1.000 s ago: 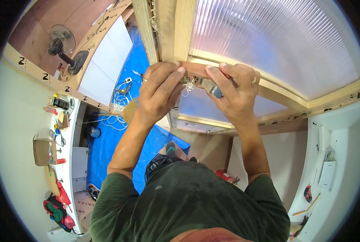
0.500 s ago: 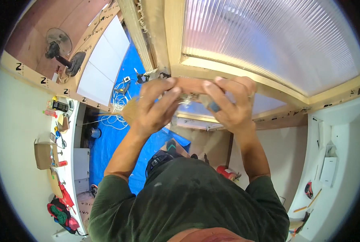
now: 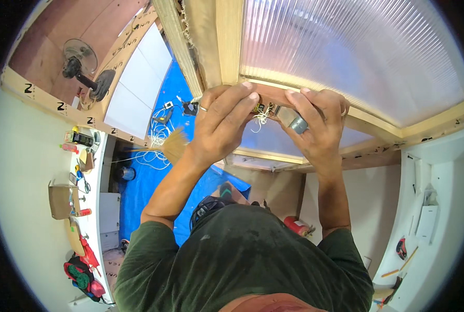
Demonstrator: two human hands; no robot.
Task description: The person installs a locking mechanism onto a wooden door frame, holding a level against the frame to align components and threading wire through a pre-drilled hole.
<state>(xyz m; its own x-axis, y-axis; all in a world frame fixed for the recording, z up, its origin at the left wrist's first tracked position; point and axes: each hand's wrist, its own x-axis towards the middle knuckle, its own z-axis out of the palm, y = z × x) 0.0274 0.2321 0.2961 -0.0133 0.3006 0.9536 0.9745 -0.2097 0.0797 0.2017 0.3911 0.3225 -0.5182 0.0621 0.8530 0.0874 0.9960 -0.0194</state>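
Both my hands grip a reddish-brown wooden hand plane, one at each end. My left hand wraps its left end, fingers curled over the far edge. My right hand is closed on the right end, next to a grey rounded metal piece. Thin pale shavings curl out of the middle of the plane. The tool lies against the lower rail of a pale wooden frame that holds a ribbed translucent panel. Its sole is hidden from me.
Blue sheeting covers the floor at left, with tangled white cable and a broom head. A white shelf at left carries tools. A red extinguisher stands below. At right, another white shelf holds a tape measure.
Both hands and the plane have shifted right and slightly farther away along the frame. The shavings show more clearly now. My grip on the plane stays closed.
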